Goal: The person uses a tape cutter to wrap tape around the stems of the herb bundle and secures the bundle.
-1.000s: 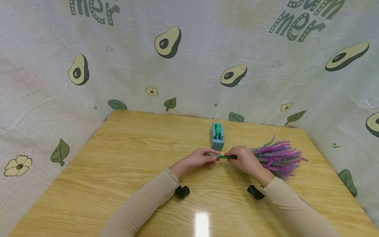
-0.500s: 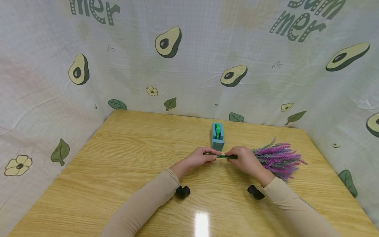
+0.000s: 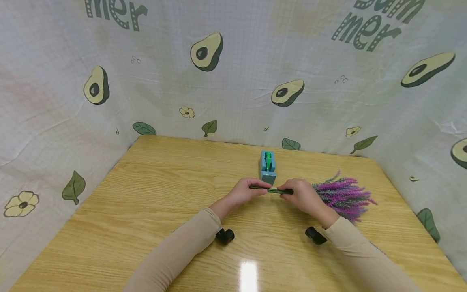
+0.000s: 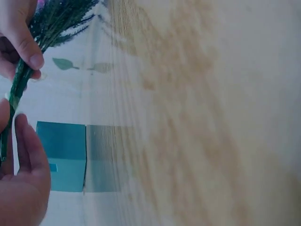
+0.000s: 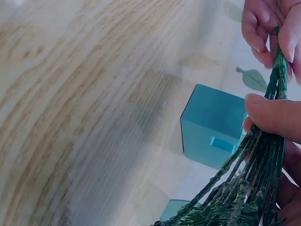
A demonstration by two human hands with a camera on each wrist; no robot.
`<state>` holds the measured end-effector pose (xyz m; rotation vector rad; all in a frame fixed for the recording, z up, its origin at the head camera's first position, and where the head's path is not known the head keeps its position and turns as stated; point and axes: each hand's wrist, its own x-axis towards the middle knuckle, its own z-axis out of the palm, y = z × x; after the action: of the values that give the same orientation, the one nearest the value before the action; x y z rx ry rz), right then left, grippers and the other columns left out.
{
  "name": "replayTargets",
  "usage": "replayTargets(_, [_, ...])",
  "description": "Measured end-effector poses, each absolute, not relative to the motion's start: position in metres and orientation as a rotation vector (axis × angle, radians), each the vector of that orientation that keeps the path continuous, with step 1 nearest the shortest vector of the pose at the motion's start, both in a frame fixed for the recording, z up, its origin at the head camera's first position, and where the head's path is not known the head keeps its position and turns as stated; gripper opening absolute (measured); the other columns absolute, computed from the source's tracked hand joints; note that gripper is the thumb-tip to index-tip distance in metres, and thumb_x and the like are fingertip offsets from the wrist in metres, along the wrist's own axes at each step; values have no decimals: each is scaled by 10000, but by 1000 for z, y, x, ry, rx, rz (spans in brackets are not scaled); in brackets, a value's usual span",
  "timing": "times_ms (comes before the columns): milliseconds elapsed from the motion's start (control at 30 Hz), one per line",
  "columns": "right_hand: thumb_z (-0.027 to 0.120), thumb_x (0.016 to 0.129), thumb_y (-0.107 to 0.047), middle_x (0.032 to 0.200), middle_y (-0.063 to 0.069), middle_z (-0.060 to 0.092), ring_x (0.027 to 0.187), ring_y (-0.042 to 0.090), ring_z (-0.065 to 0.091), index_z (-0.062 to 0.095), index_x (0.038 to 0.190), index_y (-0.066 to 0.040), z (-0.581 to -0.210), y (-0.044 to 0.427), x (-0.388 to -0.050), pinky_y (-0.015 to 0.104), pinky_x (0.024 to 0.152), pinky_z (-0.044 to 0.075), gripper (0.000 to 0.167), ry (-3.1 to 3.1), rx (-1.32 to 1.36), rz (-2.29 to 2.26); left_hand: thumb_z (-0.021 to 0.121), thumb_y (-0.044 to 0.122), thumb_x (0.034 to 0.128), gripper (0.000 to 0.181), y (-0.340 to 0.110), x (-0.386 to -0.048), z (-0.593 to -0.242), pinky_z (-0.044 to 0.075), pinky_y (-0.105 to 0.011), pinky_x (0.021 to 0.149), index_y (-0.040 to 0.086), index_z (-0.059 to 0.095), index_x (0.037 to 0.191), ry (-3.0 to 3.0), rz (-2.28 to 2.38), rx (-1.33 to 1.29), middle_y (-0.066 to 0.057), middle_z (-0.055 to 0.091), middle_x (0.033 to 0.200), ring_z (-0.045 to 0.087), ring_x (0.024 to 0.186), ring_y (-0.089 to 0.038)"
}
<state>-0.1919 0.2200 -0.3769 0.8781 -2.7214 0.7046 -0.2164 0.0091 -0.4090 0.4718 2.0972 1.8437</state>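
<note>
A bunch of purple lavender sprigs (image 3: pixel 343 196) is held sideways above the table, flower heads to the right. My right hand (image 3: pixel 303 196) grips its green stems (image 5: pixel 263 155), thumb across them just below the leafy part. At the other end my left hand (image 3: pixel 248 191) pinches the stem ends between thumb and fingers. In the right wrist view a shiny green band (image 5: pixel 279 63), seemingly tape, lies around the stems between the two hands. Right behind the hands stands a blue tape dispenser (image 3: pixel 268 178) with a green roll (image 3: pixel 268 160).
The wooden table (image 3: pixel 164 174) extends around the hands. A white cloth (image 3: pixel 233 73) printed with avocados and leaves hangs at its back and sides. Black wrist cameras, left camera (image 3: pixel 225 237) and right camera (image 3: pixel 315 236), sit below the wrists.
Both hands have risen slightly with the lavender stems. The left fingers have shifted a little along the stem ends, and the flower heads have moved slightly left. The dispenser has stayed put.
</note>
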Motion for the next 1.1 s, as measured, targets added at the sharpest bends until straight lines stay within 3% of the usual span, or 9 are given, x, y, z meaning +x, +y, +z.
replayTargets(167, [754, 749, 8, 855, 81, 683, 753, 211, 642, 732, 930, -15, -377, 220, -193, 332, 640, 532, 184, -2747, 857, 721, 618, 69, 898, 472, 8, -216, -406, 442, -299, 857, 177, 476, 1335, 2093, 1856, 554, -3, 670, 1045, 538, 1076, -130])
replayTargets(300, [751, 756, 1, 856, 80, 682, 755, 209, 640, 732, 931, -17, -377, 221, -194, 334, 642, 532, 178, -2765, 848, 723, 595, 54, 910, 561, 8, -217, -406, 423, -334, 905, 213, 375, 1402, 2083, 1840, 576, -5, 670, 1031, 537, 1090, -138])
replayTargets(467, [746, 762, -2, 853, 77, 683, 742, 196, 636, 731, 936, -13, -376, 221, -194, 312, 616, 521, 175, -2785, 843, 725, 632, 87, 894, 472, 10, -219, -409, 440, -318, 856, 203, 478, 1325, 2109, 1844, 509, 9, 669, 1003, 547, 1051, -130])
replayTargets(733, [745, 764, -6, 859, 76, 682, 749, 202, 635, 732, 946, -13, -375, 221, -196, 317, 613, 515, 182, -2814, 804, 742, 703, 105, 840, 188, 5, -221, -413, 511, -310, 797, 58, 707, 1022, 2026, 1921, 251, -36, 643, 983, 616, 857, -146])
replayTargets(1100, [747, 758, 0, 881, 89, 687, 787, 222, 639, 737, 930, -20, -381, 219, -200, 351, 653, 523, 173, -2862, 794, 713, 685, 64, 848, 208, -20, -226, -414, 522, -296, 779, -12, 685, 1041, 1967, 1911, 183, -76, 659, 975, 640, 869, -172])
